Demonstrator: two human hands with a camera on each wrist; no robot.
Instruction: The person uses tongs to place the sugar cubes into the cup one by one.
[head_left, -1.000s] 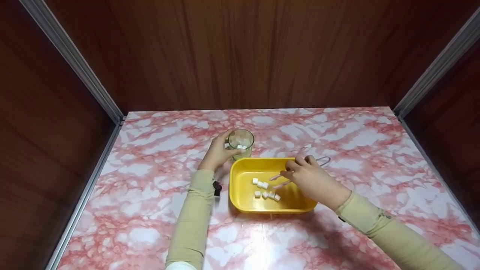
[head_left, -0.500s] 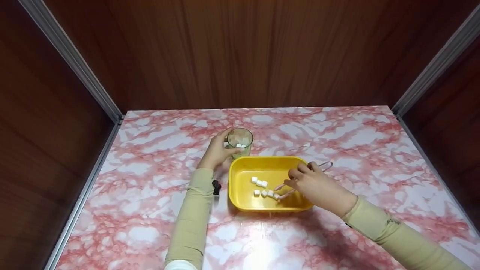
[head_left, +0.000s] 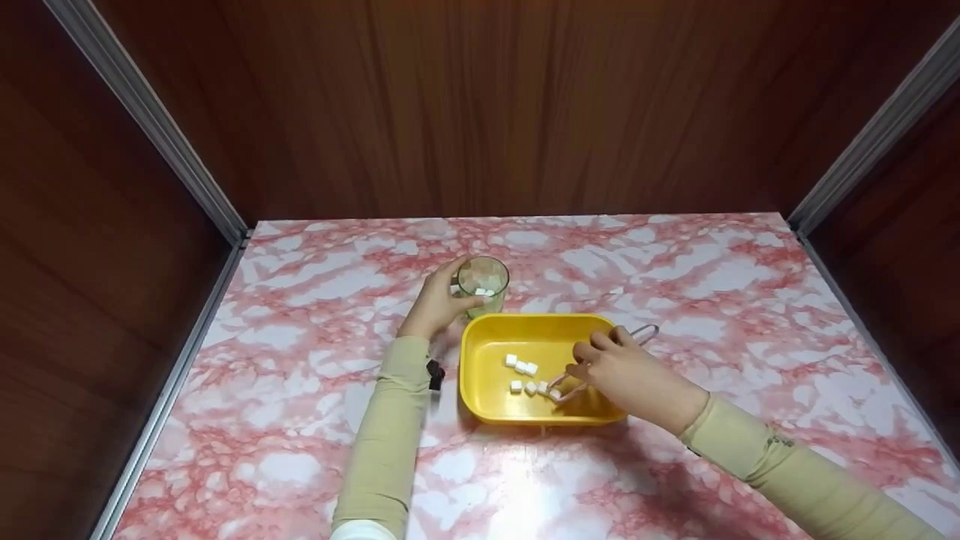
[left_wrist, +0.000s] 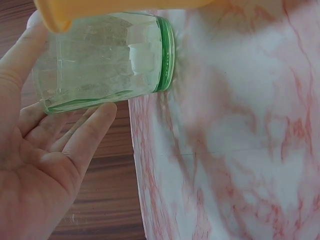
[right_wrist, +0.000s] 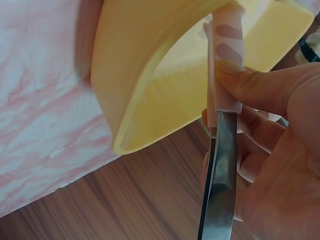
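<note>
My left hand (head_left: 437,303) holds a greenish clear glass (head_left: 496,283) near its rim, the thumb on one side and fingers on the other. White cubes (head_left: 485,292) lie in the glass (left_wrist: 107,60), which stands upright behind a yellow basin (head_left: 487,409). Inside the basin are two groups of small white cubes (head_left: 520,367). With thumb and fingers, my right hand (head_left: 637,381) pinches metal tongs (right_wrist: 220,170) with pink tips. Those tips lie either side of the rightmost cube (head_left: 555,394) of the near row; whether they squeeze it I cannot tell.
The table (head_left: 300,405) has a pink-and-white marbled top. Dark wood panels (head_left: 510,112) with grey metal posts (head_left: 169,135) stand at the back and sides. The basin's raised wall (right_wrist: 112,75) rises beside the right hand.
My right hand has brought the tongs nearer to me, from above the gap between the cube groups to the near row's rightmost cube. The left hand and glass have stayed in place.
</note>
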